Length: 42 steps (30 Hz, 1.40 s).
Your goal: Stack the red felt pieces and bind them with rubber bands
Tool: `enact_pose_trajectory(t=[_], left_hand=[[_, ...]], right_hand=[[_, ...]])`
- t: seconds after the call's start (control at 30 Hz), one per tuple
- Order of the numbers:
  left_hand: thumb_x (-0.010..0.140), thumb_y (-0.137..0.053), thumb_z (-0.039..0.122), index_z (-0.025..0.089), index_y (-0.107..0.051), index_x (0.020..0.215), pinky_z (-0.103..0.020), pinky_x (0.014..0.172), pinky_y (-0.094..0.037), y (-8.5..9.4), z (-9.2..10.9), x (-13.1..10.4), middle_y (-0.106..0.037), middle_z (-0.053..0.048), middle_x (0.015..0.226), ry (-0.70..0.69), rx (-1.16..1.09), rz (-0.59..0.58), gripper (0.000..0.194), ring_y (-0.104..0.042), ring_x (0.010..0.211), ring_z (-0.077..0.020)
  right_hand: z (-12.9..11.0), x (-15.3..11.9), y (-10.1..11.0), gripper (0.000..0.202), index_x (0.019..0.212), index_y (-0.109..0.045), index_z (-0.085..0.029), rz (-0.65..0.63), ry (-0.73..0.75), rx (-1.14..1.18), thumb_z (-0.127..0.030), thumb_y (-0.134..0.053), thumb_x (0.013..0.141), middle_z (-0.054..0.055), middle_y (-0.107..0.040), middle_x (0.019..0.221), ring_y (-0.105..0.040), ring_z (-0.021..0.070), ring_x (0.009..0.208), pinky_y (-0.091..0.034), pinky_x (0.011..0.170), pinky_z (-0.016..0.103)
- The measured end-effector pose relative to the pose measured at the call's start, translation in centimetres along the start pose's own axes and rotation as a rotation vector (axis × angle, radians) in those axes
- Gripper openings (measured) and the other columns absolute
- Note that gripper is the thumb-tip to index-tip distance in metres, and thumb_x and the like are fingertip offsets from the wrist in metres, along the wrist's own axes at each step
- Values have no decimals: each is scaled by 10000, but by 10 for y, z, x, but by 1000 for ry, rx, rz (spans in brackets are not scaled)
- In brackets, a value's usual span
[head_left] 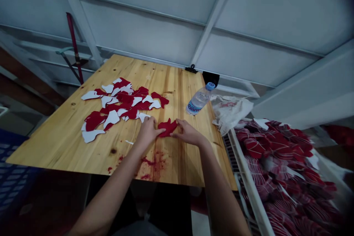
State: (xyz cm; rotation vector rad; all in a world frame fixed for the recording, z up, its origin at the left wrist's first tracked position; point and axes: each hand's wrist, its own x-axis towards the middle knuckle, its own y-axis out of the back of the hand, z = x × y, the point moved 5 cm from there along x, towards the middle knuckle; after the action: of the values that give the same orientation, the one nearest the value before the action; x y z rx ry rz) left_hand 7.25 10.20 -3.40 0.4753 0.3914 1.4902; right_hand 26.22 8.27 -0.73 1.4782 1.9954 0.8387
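Between my two hands is a small red cut-out piece (167, 128), perhaps felt or fabric, with an irregular, pointed outline. My left hand (148, 129) grips its left edge between thumb and fingers. On the opposite side, my right hand (187, 131) pinches its right edge. The piece is just over the wooden table (177, 88); whether it touches the surface I cannot tell. To the left lies a loose pile of similar red and white pieces (124, 105), several of them overlapping. Red fluff (151, 162) is scattered near the front edge.
A water bottle (200, 99) with a blue cap stands right of my hands. Beyond it are a black clip (191, 68) and a crumpled plastic bag (233, 110). A white crate (250, 179) full of red-and-white pieces sits at right. A blue basket (12, 169) is at left.
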Motion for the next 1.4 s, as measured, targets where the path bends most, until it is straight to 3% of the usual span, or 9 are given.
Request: enact_pose_trajectory(t=[0.07, 0.17, 0.37, 0.47, 0.67, 0.9, 1.03, 1.17, 1.4], left_hand=[[630, -805, 358, 162, -611, 846, -418, 863, -462, 0, -2, 1, -605, -80, 906, -40, 43, -1, 350, -603, 929, -271], [681, -764, 343, 179, -628, 827, -397, 840, -449, -7, 2, 0, -612, -61, 825, -113, 68, -89, 258, -599, 872, -266], [700, -719, 269, 196, -563, 811, -340, 723, -443, -23, 16, -9, -594, -15, 768, -199, 36, -205, 205, -571, 738, -216], [735, -685, 257, 203, -549, 884, -330, 767, -458, -23, 20, -14, -603, -6, 830, -248, -18, -226, 209, -583, 798, -200], [731, -676, 212, 190, -402, 1307, -397, 1007, -430, -23, 16, -24, -525, -142, 1279, -281, -282, -207, 639, -524, 1212, -249], [611, -538, -8, 180, -320, 1329, -427, 997, -447, -34, 11, -24, -604, -130, 1189, -207, -389, -240, 773, -608, 1087, -227], [657, -567, 42, 185, -330, 1306, -375, 896, -507, -17, 22, -30, -672, -84, 1053, -185, -437, -204, 706, -659, 960, -207], [686, -567, 66, 178, -550, 1196, -345, 881, -515, 18, 44, -52, -708, -79, 1086, -210, -369, -170, 522, -674, 976, -218], [737, -621, 116, 176, -669, 1148, -349, 905, -526, 71, 66, -84, -723, -74, 1135, -271, -293, -137, 418, -679, 1023, -236]], right_hand=[[1, 1, -5, 237, 866, -670, -178, 77, -75, 105, -375, -708, 740, 76, -671, 876, -610, 273, 977, -468, 917, 421], [3, 7, -16, 146, 673, -582, -201, 171, -179, 219, -251, -716, 646, 40, -620, 721, -601, 272, 914, -479, 843, 390], [13, 13, -33, 304, 876, -546, -177, 177, -224, 451, -161, -630, 584, -6, -638, 759, -622, 174, 705, -507, 620, 282], [12, 10, -33, 239, 795, -563, -166, 132, -188, 550, -161, -633, 566, -20, -626, 696, -600, 150, 626, -494, 588, 266], [-4, -5, -28, 338, 887, -616, -173, 141, -34, 628, -135, -576, 554, 18, -668, 886, -642, 187, 839, -517, 815, 323], [-18, -10, -55, 442, 1007, -448, -231, 244, 68, 594, -111, -508, 585, 34, -620, 1024, -632, 194, 953, -521, 875, 348], [-38, -18, -46, 326, 945, -470, -235, 290, 119, 551, -110, -500, 646, 16, -615, 962, -624, 190, 920, -516, 860, 335], [-77, -39, -29, 320, 988, -495, -242, 256, 251, 531, -95, -511, 704, 16, -628, 1014, -636, 190, 937, -527, 835, 326], [-138, -78, 1, 570, 1269, -471, -285, 438, 503, 144, -70, -577, 752, 93, -518, 1296, -504, 264, 1243, -460, 1019, 464]])
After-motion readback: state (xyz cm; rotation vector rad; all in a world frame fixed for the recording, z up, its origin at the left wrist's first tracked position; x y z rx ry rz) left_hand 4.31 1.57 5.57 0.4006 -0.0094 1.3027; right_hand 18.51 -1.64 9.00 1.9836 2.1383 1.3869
